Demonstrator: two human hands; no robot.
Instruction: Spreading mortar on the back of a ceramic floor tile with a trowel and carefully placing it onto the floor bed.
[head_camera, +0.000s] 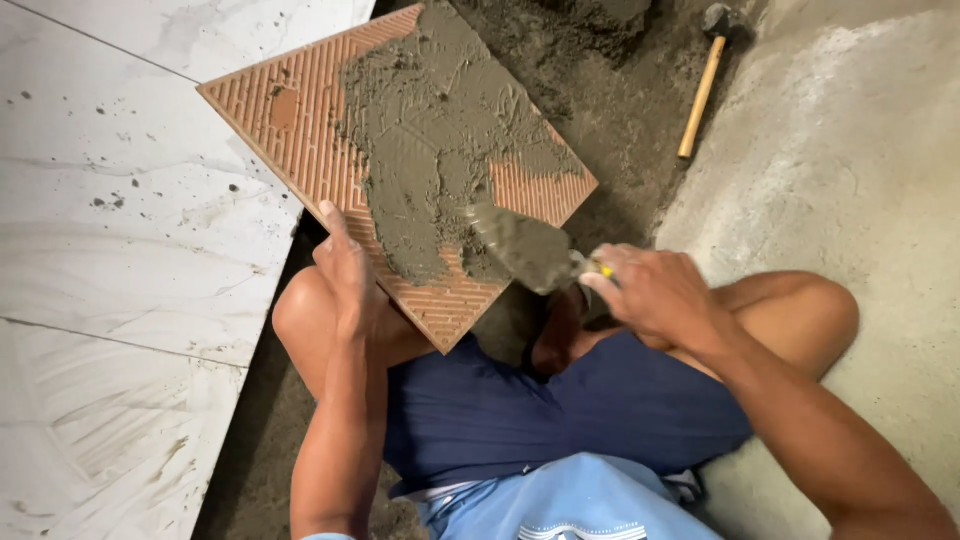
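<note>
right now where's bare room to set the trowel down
Free: the white laid tiles left of the ribbed tile, and the bare concrete right of the hammer. Crowded: the lap, where both hands, trowel and mortar meet.

The tile (300, 120) lay tilted, back side up, its near edge resting against the person's left knee (300, 315). The left hand (350, 275) gripped that near edge from below. Mortar (430, 130) lay on the middle and far part of the tile. The trowel (525, 248) rested on the tile's right near corner, its handle in the right hand (655, 295), which was above the right knee (810, 310). Laid floor tiles (120, 220) stretched to the left. A loose bed of mortar (620, 100) lay behind the tile, and the hammer (705, 85) lay on it to the right, beside the bare concrete (850, 150).
</note>
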